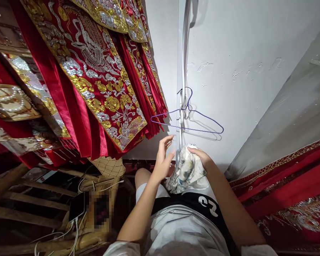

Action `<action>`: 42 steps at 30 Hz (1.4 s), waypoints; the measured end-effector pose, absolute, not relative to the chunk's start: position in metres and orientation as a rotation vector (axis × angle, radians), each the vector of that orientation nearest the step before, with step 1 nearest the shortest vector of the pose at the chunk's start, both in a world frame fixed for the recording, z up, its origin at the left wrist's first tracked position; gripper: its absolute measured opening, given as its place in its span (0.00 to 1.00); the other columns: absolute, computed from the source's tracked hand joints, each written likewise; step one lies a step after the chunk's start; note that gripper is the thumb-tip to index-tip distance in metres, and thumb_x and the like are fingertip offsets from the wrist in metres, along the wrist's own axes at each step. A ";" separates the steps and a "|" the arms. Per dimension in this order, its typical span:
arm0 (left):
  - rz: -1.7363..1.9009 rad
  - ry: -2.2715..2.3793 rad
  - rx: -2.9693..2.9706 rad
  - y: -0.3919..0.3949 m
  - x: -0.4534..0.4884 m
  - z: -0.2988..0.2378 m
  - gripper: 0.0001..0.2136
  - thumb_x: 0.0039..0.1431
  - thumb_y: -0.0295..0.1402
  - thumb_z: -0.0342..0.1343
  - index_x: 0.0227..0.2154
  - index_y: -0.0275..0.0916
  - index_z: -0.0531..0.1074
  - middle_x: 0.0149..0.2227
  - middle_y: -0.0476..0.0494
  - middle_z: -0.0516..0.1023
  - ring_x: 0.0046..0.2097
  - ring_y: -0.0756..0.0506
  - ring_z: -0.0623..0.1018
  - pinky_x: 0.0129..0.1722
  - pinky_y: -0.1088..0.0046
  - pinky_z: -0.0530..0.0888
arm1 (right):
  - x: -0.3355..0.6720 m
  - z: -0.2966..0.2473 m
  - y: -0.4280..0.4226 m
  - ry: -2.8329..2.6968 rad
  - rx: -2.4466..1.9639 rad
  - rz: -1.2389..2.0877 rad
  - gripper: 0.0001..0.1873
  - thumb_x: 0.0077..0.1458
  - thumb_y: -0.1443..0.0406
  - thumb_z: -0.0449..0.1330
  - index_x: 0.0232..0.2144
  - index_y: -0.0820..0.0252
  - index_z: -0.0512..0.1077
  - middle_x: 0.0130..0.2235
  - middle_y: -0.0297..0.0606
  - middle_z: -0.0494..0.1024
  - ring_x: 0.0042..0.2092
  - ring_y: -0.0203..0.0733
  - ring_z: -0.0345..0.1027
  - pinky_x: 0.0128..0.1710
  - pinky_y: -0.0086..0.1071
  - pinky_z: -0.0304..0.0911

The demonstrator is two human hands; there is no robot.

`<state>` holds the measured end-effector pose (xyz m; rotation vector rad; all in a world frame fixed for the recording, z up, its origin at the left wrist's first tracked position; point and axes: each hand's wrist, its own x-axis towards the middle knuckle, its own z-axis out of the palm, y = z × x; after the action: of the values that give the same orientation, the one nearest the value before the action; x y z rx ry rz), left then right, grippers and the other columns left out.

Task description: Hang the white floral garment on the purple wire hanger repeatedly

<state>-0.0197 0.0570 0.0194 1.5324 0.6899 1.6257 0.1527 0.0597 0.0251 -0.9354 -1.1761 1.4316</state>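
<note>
My right hand [202, 158] grips the upper edge of a bunched white cloth [189, 170] with a dark, greyish-green pattern. The cloth hangs in front of my thighs, and its full shape is hidden in the folds. To its left, my left hand [164, 156] is raised with the fingers curved and apart from the thumb, holding nothing. Above both hands, a purple wire hanger [187, 108] hangs bare against the white wall, close to a vertical white strip [183, 53].
Red garments [101, 71] with gold and silver embroidery hang at the left. Below them stands a bamboo chair [37, 199] with a phone [77, 207] and white cables. Grey plastic sheeting [277, 117] and red embroidered fabric [293, 192] fill the right side.
</note>
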 end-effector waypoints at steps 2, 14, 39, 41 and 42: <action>1.333 0.618 1.667 0.070 -0.026 0.024 0.24 0.68 0.54 0.52 0.58 0.45 0.69 0.59 0.36 0.74 0.64 0.37 0.70 0.66 0.58 0.62 | 0.157 0.043 0.057 -1.218 -0.937 1.712 0.20 0.48 0.53 0.70 0.37 0.60 0.76 0.32 0.40 0.80 0.35 0.47 0.76 0.37 0.37 0.72; 0.263 1.112 2.492 0.083 -0.084 0.014 0.22 0.66 0.52 0.52 0.26 0.38 0.72 0.25 0.48 0.72 0.28 0.48 0.70 0.31 0.72 0.64 | 0.217 0.090 0.084 -1.862 -1.209 0.910 0.09 0.50 0.63 0.62 0.32 0.61 0.80 0.37 0.40 0.81 0.39 0.45 0.73 0.39 0.33 0.66; 0.887 1.617 2.667 0.150 -0.109 0.088 0.12 0.61 0.25 0.44 0.38 0.39 0.73 0.68 0.32 0.68 0.67 0.36 0.70 0.60 0.57 0.72 | 0.245 0.044 0.133 -1.778 -1.180 0.712 0.11 0.52 0.59 0.57 0.28 0.59 0.77 0.31 0.35 0.77 0.35 0.44 0.68 0.37 0.33 0.58; 0.645 1.725 2.657 0.164 -0.107 0.102 0.12 0.60 0.25 0.47 0.39 0.40 0.76 0.56 0.33 0.81 0.57 0.34 0.78 0.53 0.58 0.75 | 0.245 0.046 0.130 -1.764 -1.165 0.753 0.11 0.52 0.58 0.58 0.27 0.59 0.76 0.30 0.34 0.76 0.34 0.42 0.67 0.36 0.32 0.58; 0.525 1.803 2.641 0.169 -0.107 0.106 0.12 0.60 0.26 0.49 0.38 0.40 0.78 0.50 0.34 0.83 0.53 0.33 0.81 0.50 0.59 0.76 | 0.245 0.046 0.129 -1.756 -1.172 0.772 0.11 0.51 0.58 0.58 0.26 0.59 0.75 0.30 0.34 0.76 0.34 0.42 0.66 0.35 0.32 0.57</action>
<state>-0.1071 0.1693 0.1060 2.6409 1.8027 0.5245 0.2447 0.1292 0.0463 -1.1716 -1.7555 0.7718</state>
